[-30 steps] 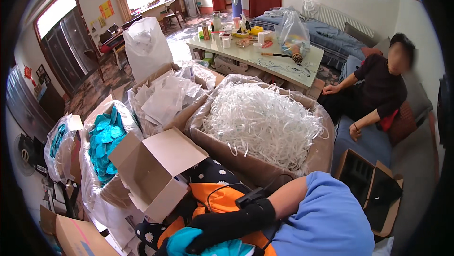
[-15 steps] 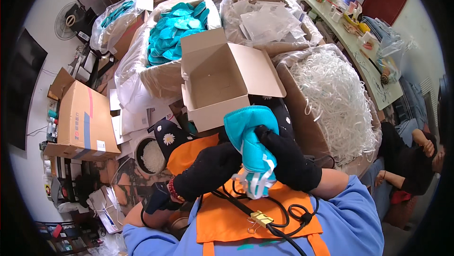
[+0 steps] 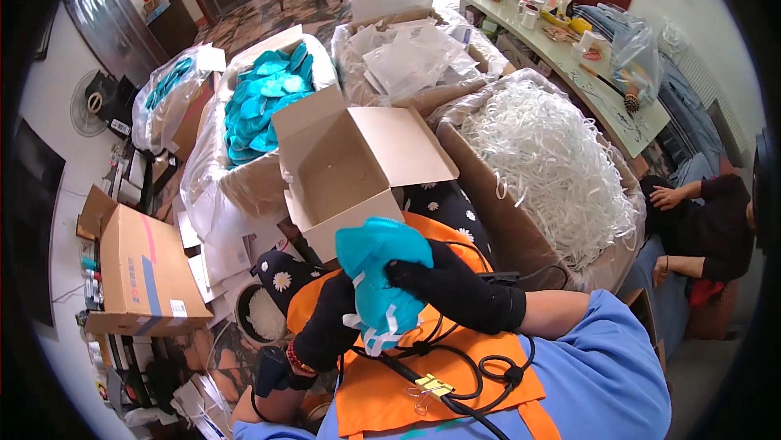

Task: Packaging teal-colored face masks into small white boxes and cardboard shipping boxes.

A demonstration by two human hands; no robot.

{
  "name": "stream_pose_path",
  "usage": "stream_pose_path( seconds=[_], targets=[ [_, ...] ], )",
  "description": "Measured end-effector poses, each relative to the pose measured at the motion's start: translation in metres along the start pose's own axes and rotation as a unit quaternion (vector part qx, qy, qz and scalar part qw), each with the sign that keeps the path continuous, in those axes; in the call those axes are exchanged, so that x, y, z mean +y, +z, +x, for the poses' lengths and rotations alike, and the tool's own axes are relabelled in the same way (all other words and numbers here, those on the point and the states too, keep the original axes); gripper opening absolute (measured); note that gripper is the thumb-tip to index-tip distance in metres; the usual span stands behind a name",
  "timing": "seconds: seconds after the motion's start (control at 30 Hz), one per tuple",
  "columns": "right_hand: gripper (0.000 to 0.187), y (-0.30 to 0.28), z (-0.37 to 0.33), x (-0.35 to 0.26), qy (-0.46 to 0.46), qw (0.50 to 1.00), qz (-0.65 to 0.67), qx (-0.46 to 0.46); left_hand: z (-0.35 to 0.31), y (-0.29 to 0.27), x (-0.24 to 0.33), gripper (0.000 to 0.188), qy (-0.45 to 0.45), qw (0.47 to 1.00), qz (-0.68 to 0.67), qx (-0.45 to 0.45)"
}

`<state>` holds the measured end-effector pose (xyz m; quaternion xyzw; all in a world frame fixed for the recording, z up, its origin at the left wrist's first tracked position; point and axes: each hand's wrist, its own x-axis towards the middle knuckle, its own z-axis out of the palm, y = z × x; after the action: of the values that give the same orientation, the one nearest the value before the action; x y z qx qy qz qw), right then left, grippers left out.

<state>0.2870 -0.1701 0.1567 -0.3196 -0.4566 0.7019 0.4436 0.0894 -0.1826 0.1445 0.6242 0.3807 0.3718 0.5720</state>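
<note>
A teal face mask (image 3: 381, 257) with white straps hanging at its lower end is in front of my chest. More than one layer may be there; I cannot tell. My right hand (image 3: 447, 284), in a black glove, grips its right side with the thumb lying across the front. On the lower left, my left hand (image 3: 325, 318), also gloved in black, holds the mask's edge, its fingertips partly hidden behind it. Just beyond the mask, an open cardboard box (image 3: 333, 159) with nothing visible inside rests by my lap.
Behind stand a lined box of teal masks (image 3: 264, 94) and one of clear plastic bags (image 3: 415, 54). On the right is a large box of white straps (image 3: 553, 167). A taped carton (image 3: 146, 265) is at left. Another person (image 3: 708, 228) sits at far right.
The mask looks broader now, less narrowly folded, and both hands have shifted their hold on it. My view has swung, so the boxes appear further left.
</note>
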Motion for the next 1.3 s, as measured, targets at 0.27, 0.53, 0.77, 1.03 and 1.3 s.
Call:
stream_pose_path(
  seconds=[0.27, 0.53, 0.77, 1.03, 1.3],
  targets=[
    [0.034, 0.000, 0.002, -0.004, 0.031, 0.998, 0.046, -0.016, 0.004, -0.001, -0.007, 0.038, 0.041, 0.999, -0.020, -0.010],
    [0.037, -0.001, 0.003, 0.001, 0.071, 0.995, 0.068, 0.019, 0.006, -0.012, -0.024, 0.032, -0.042, 0.997, -0.054, 0.029],
    [0.038, -0.007, 0.002, 0.013, 0.010, 0.998, -0.050, -0.031, 0.005, -0.018, -0.019, 0.030, -0.027, 0.999, 0.011, -0.024],
    [0.038, -0.003, 0.004, 0.014, -0.005, 0.995, -0.073, -0.072, 0.004, -0.013, -0.029, 0.036, 0.020, 0.999, 0.027, -0.012],
    [0.035, -0.002, 0.003, -0.008, 0.100, 0.992, 0.068, 0.025, 0.004, -0.019, -0.007, 0.025, 0.027, 0.982, 0.175, -0.072]
  ],
)
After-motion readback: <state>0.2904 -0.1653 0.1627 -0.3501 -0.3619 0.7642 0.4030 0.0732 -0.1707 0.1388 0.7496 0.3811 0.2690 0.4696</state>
